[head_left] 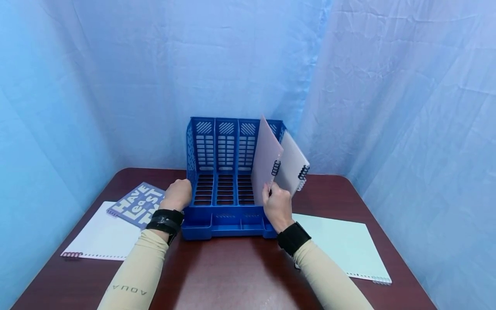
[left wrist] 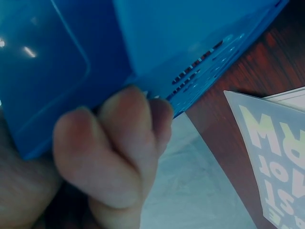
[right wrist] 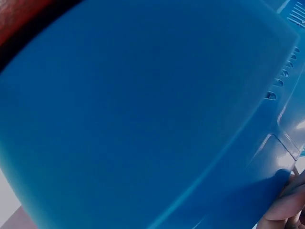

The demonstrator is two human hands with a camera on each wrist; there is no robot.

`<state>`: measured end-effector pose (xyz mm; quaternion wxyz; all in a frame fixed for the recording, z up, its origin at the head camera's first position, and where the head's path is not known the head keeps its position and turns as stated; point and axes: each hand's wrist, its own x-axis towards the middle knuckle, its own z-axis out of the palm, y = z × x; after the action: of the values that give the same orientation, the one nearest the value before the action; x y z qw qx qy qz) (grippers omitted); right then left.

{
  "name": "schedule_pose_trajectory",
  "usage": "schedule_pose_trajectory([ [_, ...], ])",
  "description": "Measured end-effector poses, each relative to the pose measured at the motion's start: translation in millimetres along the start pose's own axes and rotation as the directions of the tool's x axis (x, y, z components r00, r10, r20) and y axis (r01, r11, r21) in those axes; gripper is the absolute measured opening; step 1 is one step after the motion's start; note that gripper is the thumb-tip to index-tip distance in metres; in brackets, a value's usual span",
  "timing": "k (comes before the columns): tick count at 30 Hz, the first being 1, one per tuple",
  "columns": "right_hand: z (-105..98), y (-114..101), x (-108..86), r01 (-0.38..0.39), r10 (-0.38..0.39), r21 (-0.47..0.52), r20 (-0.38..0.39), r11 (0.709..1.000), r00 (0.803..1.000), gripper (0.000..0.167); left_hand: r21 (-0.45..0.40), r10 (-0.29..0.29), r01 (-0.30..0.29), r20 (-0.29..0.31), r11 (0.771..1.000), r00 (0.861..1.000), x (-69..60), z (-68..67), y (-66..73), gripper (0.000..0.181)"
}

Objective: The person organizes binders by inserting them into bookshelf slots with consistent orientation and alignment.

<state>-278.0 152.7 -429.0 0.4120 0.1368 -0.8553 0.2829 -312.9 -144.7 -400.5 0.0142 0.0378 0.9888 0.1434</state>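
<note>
A blue file rack [head_left: 222, 211] with upright slots stands at the table's back. My left hand [head_left: 177, 196] grips its left front side; in the left wrist view, curled fingers [left wrist: 102, 162] press against the blue plastic. A pale pink spiral notebook [head_left: 265, 161] stands upright in a right-hand slot, its black coil facing me. My right hand [head_left: 279, 206] pinches its lower front edge. Just right of it, a white spiral notebook [head_left: 293, 161] leans in the last slot, jutting forward. Blue plastic fills most of the right wrist view, with a few fingers [right wrist: 286, 205] at the lower right corner.
On the left of the brown table [head_left: 217, 275], a purple lettered notebook [head_left: 135, 204] overlaps a white spiral notebook [head_left: 104, 237]. A pale green spiral notebook [head_left: 341, 245] lies at the right, partly under my right forearm. Light blue curtains [head_left: 232, 64] hang around the table.
</note>
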Motion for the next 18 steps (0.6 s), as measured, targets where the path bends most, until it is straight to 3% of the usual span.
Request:
schedule_pose_trajectory([
  [9, -1.9, 1.9, -0.8, -0.028, 0.027, 0.005, 0.033, 1.0, 0.999, 0.043, -0.016, -0.01, 0.01, 0.016, 1.0, 1.0, -0.4, 0.9, -0.2, 0.02],
  [18, -6.4, 0.7, 0.1, -0.049, 0.046, 0.045, 0.052, 0.998, 0.998, 0.03, -0.023, -0.016, 0.016, 0.001, 1.0, 1.0, -1.0, -1.2, -0.1, 0.019],
])
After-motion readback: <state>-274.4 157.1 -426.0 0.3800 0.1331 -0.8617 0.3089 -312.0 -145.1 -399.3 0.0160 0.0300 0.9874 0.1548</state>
